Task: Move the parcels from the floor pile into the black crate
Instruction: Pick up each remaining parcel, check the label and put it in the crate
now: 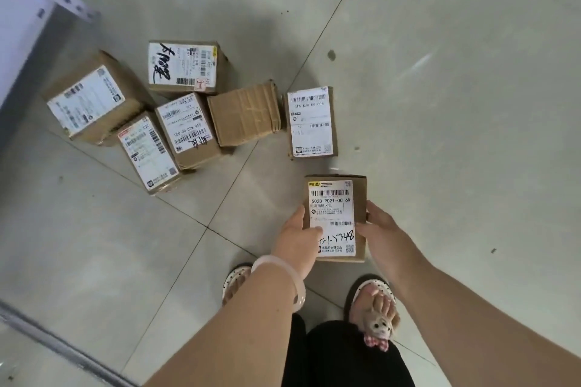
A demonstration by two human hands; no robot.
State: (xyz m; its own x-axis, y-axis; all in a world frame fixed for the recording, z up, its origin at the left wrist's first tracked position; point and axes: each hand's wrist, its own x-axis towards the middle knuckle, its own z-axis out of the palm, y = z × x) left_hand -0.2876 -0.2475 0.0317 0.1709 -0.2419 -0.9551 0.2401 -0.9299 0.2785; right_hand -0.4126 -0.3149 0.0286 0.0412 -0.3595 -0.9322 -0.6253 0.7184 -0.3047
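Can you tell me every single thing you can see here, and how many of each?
held parcel: one, brown with a white label, gripped by both hands above the feet
labelled parcels: five, brown with white labels, on the floor; four bunched at the left, one apart at the right
plain parcel: one, brown, no label showing, on the floor between them
floor: one, grey tiles
shelf post: one, pale grey, top left corner
slippers: two, pale and spotted, on the feet
bracelet: one, pale, on the left wrist
left hand: one, fingers on the parcel's left side
right hand: one, fingers on its right side
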